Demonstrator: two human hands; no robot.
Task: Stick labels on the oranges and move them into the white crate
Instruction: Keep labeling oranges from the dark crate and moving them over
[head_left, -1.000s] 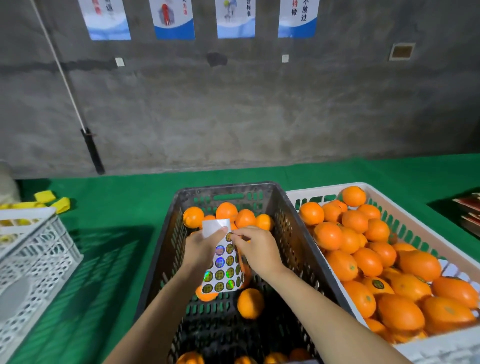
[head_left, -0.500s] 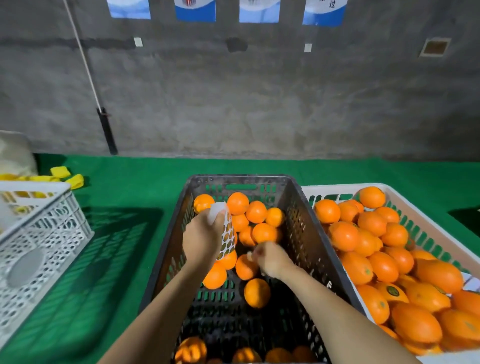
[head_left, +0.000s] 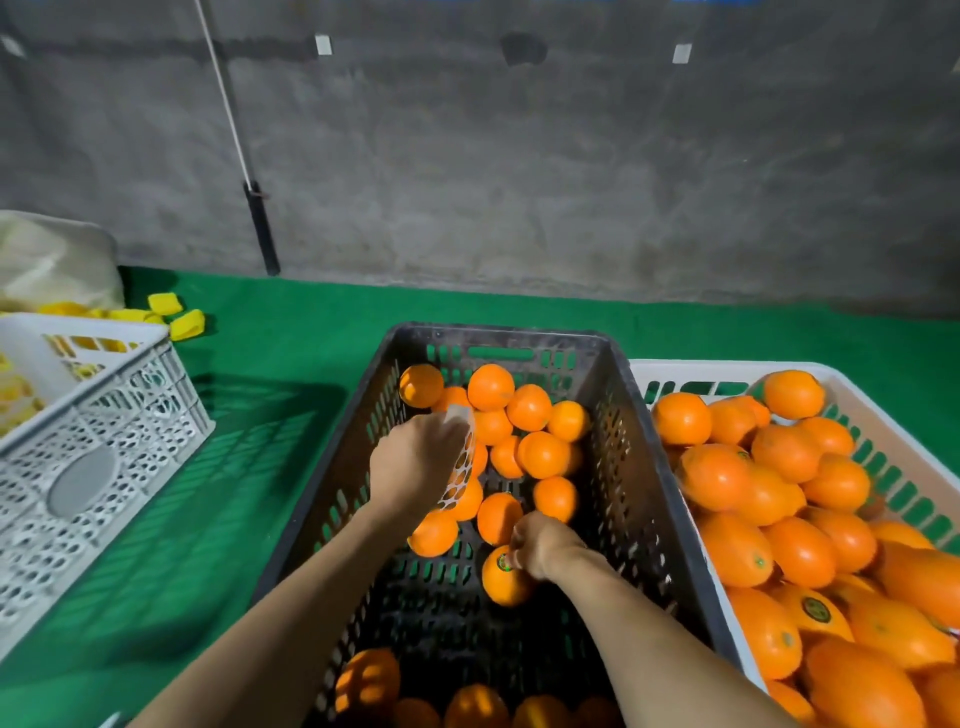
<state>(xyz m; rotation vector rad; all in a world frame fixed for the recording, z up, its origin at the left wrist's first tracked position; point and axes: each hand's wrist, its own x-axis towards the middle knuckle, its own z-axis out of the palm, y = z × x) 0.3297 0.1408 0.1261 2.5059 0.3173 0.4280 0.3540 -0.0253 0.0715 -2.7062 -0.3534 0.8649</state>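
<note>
A black crate (head_left: 639, 467) in front of me holds several oranges (head_left: 524, 415) at its far end and a few near me. My left hand (head_left: 415, 462) grips a curled white label sheet (head_left: 460, 467) above them. My right hand (head_left: 540, 545) reaches down to a lone orange (head_left: 501, 582) on the crate floor; its fingertips press a small round label onto the top of that fruit. To the right stands the white crate (head_left: 852, 410), heaped with oranges (head_left: 789, 519), some with dark round labels.
An openwork white crate (head_left: 104, 431) sits at the left on the green mat (head_left: 234, 467), with yellow pieces (head_left: 176, 314) behind it. A grey concrete wall (head_left: 519, 182) closes the back, with a black-handled pole (head_left: 260, 228) leaning on it.
My right hand left the label sheet and dropped to the lone orange on the crate floor. The left hand turned the sheet edge-on and moved it aside. The camera tilted down.
</note>
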